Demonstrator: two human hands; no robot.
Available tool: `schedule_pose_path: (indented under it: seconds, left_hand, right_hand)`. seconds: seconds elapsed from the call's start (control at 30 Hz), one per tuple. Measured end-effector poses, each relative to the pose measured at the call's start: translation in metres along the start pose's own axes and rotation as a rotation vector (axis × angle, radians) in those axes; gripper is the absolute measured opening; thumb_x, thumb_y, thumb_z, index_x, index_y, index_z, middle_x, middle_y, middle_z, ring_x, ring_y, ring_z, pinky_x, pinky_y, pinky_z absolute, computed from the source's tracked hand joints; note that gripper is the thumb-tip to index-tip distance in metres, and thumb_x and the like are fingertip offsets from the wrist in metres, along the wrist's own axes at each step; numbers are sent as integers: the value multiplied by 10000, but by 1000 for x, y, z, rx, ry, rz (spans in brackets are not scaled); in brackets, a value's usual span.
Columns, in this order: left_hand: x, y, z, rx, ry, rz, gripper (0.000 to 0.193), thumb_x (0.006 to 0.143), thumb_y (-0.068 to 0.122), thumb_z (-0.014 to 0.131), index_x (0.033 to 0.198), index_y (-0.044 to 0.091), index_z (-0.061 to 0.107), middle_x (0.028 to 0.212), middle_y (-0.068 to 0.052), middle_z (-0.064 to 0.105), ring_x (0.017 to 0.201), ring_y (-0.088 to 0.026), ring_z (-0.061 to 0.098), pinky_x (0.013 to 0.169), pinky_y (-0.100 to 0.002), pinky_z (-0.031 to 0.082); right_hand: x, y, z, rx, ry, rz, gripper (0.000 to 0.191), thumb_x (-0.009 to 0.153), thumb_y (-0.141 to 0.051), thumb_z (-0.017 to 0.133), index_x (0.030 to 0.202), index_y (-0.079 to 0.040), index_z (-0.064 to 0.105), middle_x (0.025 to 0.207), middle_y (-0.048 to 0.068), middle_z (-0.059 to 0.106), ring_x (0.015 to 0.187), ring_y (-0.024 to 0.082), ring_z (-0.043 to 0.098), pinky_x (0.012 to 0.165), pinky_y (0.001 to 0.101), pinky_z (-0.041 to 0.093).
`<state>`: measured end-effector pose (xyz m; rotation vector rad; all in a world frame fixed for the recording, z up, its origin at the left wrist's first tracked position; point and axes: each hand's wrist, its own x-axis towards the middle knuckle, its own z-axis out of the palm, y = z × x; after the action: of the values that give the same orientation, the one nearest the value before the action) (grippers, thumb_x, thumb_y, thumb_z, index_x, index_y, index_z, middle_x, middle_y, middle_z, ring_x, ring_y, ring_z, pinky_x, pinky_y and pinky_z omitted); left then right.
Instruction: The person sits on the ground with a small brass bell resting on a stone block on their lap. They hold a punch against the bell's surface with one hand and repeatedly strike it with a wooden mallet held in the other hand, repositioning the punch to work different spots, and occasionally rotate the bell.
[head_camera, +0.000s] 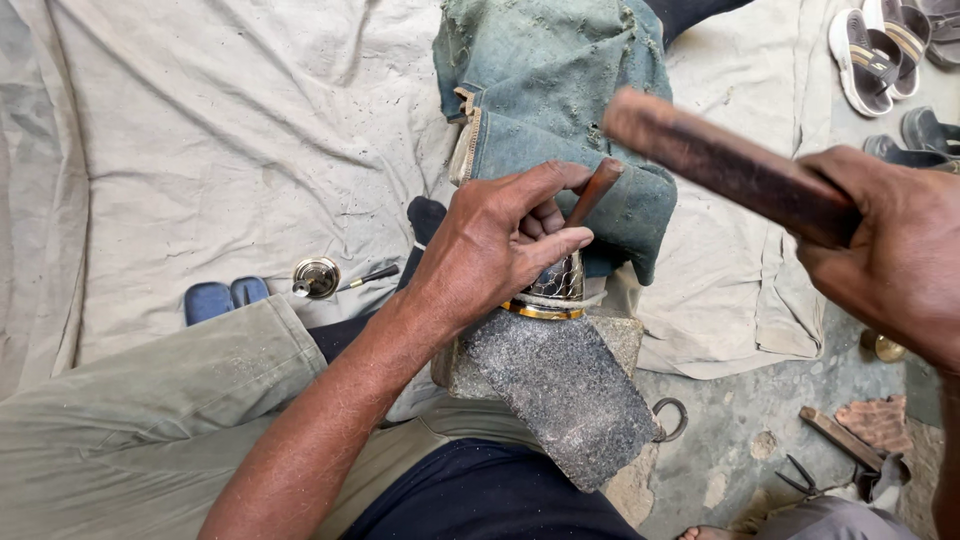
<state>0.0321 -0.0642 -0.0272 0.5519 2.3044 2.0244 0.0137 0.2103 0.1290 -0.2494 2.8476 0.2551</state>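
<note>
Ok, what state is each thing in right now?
Left hand: closed on the rust-brown punch, tilted.
Patterned brass-rimmed metal cup: pressed on the grey stone block.
Right hand: gripping the raised dark wooden mallet handle.
Small round metal lid: lying loose on the cloth.

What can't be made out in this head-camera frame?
- Patterned metal piece: mostly covered by the left hand.
- Tip of the punch: hidden behind the fingers.
- Wooden striker in the right hand: blurred, far end unclear.
- Sandals: cut by the top edge.
</note>
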Motion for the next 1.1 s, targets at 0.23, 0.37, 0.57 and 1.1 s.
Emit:
schedule_pose_path:
  seconds: [0.23,0.37,0.57,1.1]
  left_hand:
    - [-1,-2,1,9,-17,26,526,902,209,848,1379,161,631,827,19,677,719,-71,655,642,-252,601]
    - [-1,-3,2,27,-29,28,523,916,226,832,1394,174,625,823,23,681,733,-67,666,656,-246,624]
    - [-3,-2,0,16,-30,46,530,929,214,829,1412,172,614,854,25,675,749,-77,660,676,-260,614]
    - [3,10,0,59,-28,8,455,895,177,852,1303,168,648,784,19,648,697,-93,647,617,-282,590]
  right_hand:
    - [-11,5,11,179,-23,193,334,930,-18,758,1228,-33,608,687,61,575,472,181,587,465,348,556]
    - [-12,-10,3,99,12,145,272,913,23,747,1153,16,619,644,108,570,461,201,585,399,349,519]
    - [-20,-17,-1,162,11,211,247,986,-20,732,1210,29,640,687,181,642,441,244,634,364,359,548]
    - [-6,23,23,674,138,61,393,1038,-10,717,1367,-144,547,913,16,629,853,139,680,866,320,651]
